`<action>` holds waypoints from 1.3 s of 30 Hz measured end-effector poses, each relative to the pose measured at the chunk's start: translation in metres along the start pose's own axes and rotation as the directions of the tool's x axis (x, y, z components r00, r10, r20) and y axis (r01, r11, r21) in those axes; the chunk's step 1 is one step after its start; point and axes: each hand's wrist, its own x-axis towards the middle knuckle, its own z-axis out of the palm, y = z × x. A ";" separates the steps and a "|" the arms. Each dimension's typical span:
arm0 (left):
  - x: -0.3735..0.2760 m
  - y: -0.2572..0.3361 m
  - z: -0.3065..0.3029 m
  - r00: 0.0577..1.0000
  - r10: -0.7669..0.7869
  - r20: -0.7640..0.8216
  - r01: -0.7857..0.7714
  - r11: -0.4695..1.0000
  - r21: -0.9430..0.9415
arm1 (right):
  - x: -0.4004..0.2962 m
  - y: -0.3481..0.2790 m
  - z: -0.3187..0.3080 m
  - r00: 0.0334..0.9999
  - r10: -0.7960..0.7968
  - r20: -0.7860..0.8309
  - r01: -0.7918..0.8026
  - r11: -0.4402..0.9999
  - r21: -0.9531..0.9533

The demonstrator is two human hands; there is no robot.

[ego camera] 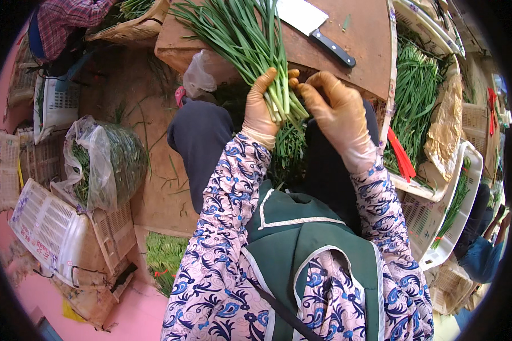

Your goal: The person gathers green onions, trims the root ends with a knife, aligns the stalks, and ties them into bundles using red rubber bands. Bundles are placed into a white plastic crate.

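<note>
A bunch of garlic chives [256, 51] is gripped in my left hand [260, 102], which wears a thin, stained glove. Its pale cut stems point toward me, while the green leaves fan out over a wooden table [367, 42]. Close beside the stems is my right hand [339, 111], gloved too, with thumb and forefinger brought together. Whether a leaf is pinched between them I cannot tell. A cleaver [333, 47] with a black handle lies on the table beyond my hands. Below the bunch, loose green leaves [288, 145] show between my knees.
A crate of chives [414, 89] stands at right, with red ties [400, 155] on its near side. Behind it is a white basket [473, 170]. At left, a plastic bag of greens [111, 162] sits by stacked crates [51, 230]. A person in a plaid sleeve [70, 21] is at upper left.
</note>
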 end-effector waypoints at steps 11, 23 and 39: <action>-0.005 0.008 0.020 0.990 0.071 0.124 -0.031 0.953 -0.300 | -0.014 -0.001 -0.024 0.967 0.126 0.223 -0.149 0.985 0.089; -0.007 0.010 0.016 0.982 0.104 0.158 -0.065 0.970 -0.233 | -0.034 -0.002 0.012 0.774 0.301 0.558 -0.570 0.714 0.406; -0.014 0.007 0.009 0.998 0.042 -0.037 -0.032 0.972 0.233 | 0.006 0.029 0.033 0.720 0.211 0.661 -0.434 0.880 0.193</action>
